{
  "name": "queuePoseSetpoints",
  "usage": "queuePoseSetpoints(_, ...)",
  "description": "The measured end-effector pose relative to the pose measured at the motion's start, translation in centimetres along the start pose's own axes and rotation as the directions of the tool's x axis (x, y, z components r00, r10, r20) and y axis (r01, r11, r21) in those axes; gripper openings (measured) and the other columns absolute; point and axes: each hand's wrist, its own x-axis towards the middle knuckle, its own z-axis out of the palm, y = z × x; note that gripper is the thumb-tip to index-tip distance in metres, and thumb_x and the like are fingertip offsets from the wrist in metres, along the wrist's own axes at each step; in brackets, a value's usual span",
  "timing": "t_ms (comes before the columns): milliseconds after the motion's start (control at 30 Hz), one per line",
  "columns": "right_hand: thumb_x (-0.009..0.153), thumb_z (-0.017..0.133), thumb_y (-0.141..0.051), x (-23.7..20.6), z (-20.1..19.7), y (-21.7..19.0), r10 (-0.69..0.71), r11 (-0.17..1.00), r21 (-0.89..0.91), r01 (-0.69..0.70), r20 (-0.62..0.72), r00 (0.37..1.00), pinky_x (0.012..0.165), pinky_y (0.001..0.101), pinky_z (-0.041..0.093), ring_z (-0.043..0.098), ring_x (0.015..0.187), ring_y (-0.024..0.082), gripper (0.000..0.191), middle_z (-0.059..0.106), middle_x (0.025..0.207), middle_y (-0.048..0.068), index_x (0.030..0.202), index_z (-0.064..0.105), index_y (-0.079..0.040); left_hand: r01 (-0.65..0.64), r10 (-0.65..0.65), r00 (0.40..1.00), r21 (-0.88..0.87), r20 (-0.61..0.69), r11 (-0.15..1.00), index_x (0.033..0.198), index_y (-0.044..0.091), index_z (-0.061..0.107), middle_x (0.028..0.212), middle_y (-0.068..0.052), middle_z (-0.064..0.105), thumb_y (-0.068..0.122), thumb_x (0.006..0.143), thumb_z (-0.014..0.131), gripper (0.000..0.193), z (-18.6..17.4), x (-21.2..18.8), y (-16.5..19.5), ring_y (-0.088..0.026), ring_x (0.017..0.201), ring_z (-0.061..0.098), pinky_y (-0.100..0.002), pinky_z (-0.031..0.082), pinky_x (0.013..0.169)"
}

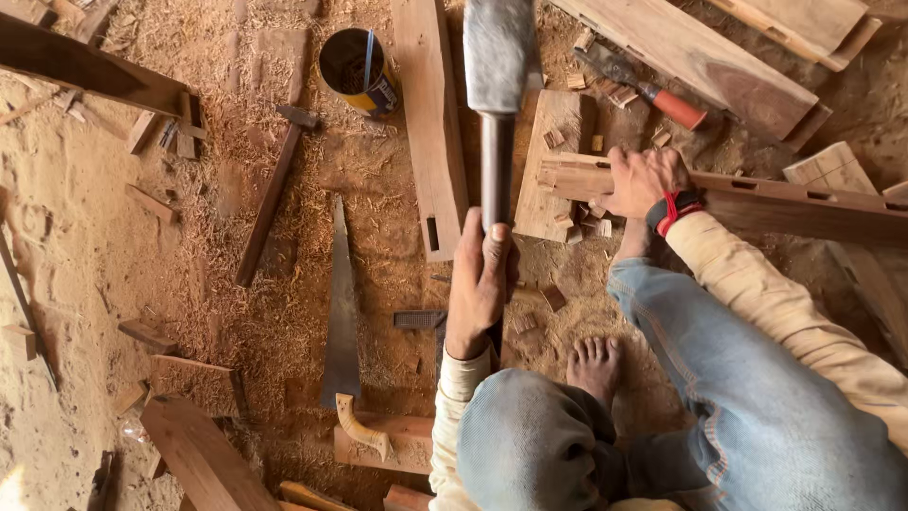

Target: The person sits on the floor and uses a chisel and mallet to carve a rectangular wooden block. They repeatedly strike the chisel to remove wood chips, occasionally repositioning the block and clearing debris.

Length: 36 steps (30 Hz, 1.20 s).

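Observation:
My left hand (480,284) is shut around the dark handle of a heavy tool (497,57). Its broad grey metal head is raised toward the camera and blurred. My right hand (643,180), with a red-and-black band on the wrist, grips the end of a long wooden rail (804,208) that has slots cut in it. The rail end lies across a short wooden board (553,123) on the sawdust-covered ground. Small wood chips lie around the board. My bare foot (594,364) rests just below it.
A handsaw (340,303) lies on the ground to the left, with a tin can (355,71) beyond it. A slotted plank (430,114) lies beside the board. An orange-handled chisel (653,90) rests on planks at the top right. Offcuts are scattered around.

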Motion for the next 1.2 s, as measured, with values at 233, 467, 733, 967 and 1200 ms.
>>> queuePoseSetpoints(233, 0.078, 0.07, -0.074, -1.0, -2.0, 0.4, 0.005, 0.999, -0.052, 0.006, 0.209, 0.978, 0.08, 0.0506, 0.053, 0.074, 0.078, 0.032, 0.086, 0.073, 0.081, 0.015, 0.129, 0.052, -0.007, -0.071, 0.076, 0.997, 0.269, -0.006, 0.96, 0.116, 0.004, 0.052, 0.084, 0.004, 0.052, 0.034, 0.116, 0.04, 0.032, 1.9, 1.0, -7.3, -0.006, 0.066, 0.047, -0.023, 0.041, 0.051)
queuePoseSetpoints(467, 0.055, 0.081, -0.072, 0.0, -1.6, -0.8, -0.101, 0.992, -0.096, 0.084, -0.186, 0.977, 0.081, 0.0589, 0.041, 0.068, 0.088, 0.041, 0.096, 0.072, 0.091, 0.022, 0.118, 0.057, -0.004, 0.131, -0.133, 0.991, -0.037, -0.033, 0.991, 0.106, 0.009, 0.049, 0.066, 0.005, 0.048, 0.033, 0.113, 0.045, 0.026, -0.8, 1.0, -2.0, -0.005, 0.049, 0.042, -0.022, 0.035, 0.04)
queuePoseSetpoints(733, 0.081, 0.068, -0.068, 1.0, -1.2, -0.2, 0.009, 0.999, 0.048, -0.018, 0.168, 0.986, 0.084, 0.0523, 0.049, 0.07, 0.088, 0.036, 0.072, 0.072, 0.096, 0.02, 0.114, 0.057, -0.005, 0.311, -0.309, 0.95, 0.14, -0.037, 0.94, 0.102, 0.013, 0.049, 0.061, 0.007, 0.049, 0.035, 0.109, 0.04, 0.025, 1.6, 1.7, -0.3, -0.004, 0.045, 0.045, -0.023, 0.037, 0.036)
queuePoseSetpoints(967, 0.056, 0.085, -0.057, 0.8, 0.0, -1.0, -0.047, 0.999, -0.029, 0.043, -0.172, 0.984, 0.087, 0.0574, 0.039, 0.067, 0.093, 0.04, 0.087, 0.07, 0.097, 0.024, 0.121, 0.057, -0.007, 0.188, -0.185, 0.982, -0.114, 0.042, 0.975, 0.101, 0.012, 0.049, 0.061, 0.008, 0.045, 0.035, 0.109, 0.043, 0.025, 0.2, 1.8, 1.5, -0.004, 0.044, 0.04, -0.022, 0.033, 0.036)
queuePoseSetpoints(1200, 0.073, 0.076, -0.056, 1.2, -2.7, -0.3, 0.011, 0.999, 0.04, -0.014, 0.085, 0.996, 0.083, 0.0551, 0.046, 0.068, 0.087, 0.038, 0.066, 0.071, 0.095, 0.022, 0.114, 0.058, -0.006, 0.191, -0.191, 0.981, 0.031, 0.01, 0.981, 0.103, 0.011, 0.05, 0.064, 0.008, 0.049, 0.041, 0.108, 0.042, 0.031, 0.1, 1.5, -0.1, -0.003, 0.047, 0.044, -0.023, 0.037, 0.038)
